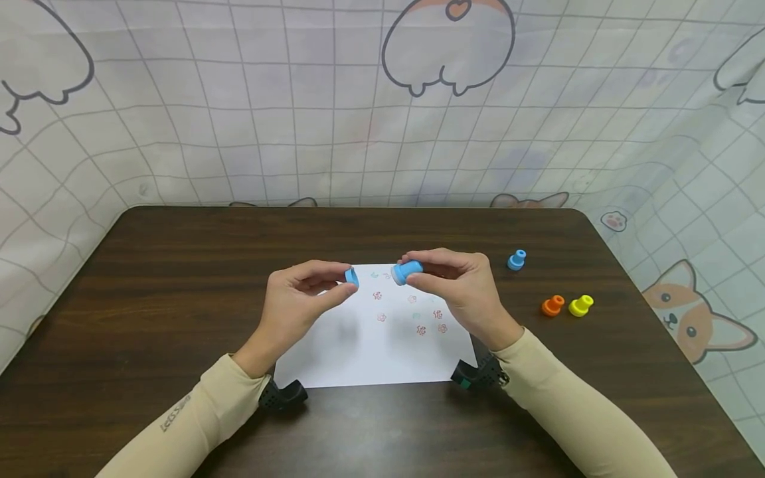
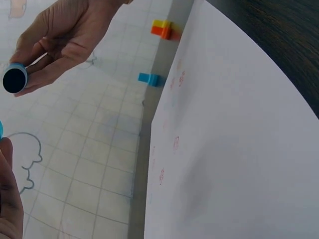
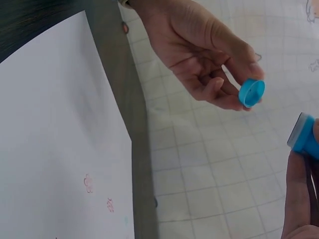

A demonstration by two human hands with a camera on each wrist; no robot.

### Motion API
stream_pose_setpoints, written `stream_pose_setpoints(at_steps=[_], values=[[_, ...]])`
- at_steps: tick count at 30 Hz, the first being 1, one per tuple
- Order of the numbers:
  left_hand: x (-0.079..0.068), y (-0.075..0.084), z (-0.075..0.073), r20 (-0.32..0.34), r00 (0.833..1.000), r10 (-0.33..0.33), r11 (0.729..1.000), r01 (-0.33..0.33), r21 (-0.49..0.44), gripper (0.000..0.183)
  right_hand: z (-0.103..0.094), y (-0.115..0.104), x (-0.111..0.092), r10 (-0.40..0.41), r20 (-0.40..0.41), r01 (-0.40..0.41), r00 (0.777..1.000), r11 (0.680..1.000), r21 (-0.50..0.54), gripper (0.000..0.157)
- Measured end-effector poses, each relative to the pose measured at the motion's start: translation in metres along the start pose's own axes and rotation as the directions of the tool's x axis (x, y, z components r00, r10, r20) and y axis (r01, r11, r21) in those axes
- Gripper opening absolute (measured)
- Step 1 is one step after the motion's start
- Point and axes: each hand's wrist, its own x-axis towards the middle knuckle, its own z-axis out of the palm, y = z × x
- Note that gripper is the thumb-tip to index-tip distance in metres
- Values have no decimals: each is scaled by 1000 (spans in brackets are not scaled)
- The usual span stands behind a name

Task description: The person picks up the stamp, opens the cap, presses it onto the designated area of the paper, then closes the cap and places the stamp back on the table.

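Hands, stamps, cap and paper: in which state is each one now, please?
Left hand: pinches the blue cap
Blue cap: separate, hollow side visible
Right hand: grips the uncapped stamp
Uncapped stamp: blue, tilted, off the paper, dark face exposed
Paper: flat on the table, bearing small prints
Other blue stamp: upright on the table, unheld
Orange stamp: upright, unheld
Yellow stamp: upright, unheld
Last three: capped or not, unclear

The right hand's grip holds a dark-ended blue stamp. Near the desk's edge, past red-marked paper, stand another blue stamp, 1 orange stamp, 1 yellow stamp.
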Motion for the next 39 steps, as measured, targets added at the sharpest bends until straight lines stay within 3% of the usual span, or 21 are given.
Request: stream_pose_setpoints(at_steps=[19,30,39], values=[[-2,-6,-5,-11,1000,-20,1000,20,13,29,-3,17,-7,69,-21,-70,997,996,-47,37],[-3,-7,-5,2,1000,-31,999,31,23,29,-11,30,-12,193,-7,-191,981,966,-172,33],[-3,-9,-6,12,999,-35,999,35,32,29,-13,35,-14,222,49,-204,974,948,-244,31]])
